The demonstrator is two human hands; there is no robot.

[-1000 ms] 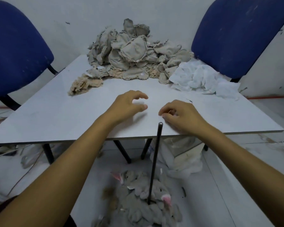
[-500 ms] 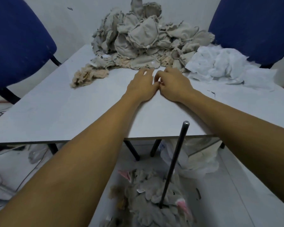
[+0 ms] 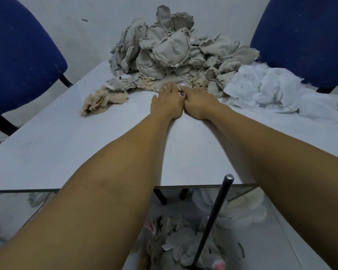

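Where fingertips [image 3: 172, 85] end, cloth pile [image 3: 170, 47] begins.

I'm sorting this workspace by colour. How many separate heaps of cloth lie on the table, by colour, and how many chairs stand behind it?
Grey cloth heap: 1
Beige cloth bunch: 1
White cloth heap: 1
Blue chairs: 2
Total: 5

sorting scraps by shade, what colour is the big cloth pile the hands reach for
Greyish beige; the cloth pile shows best in the head view.
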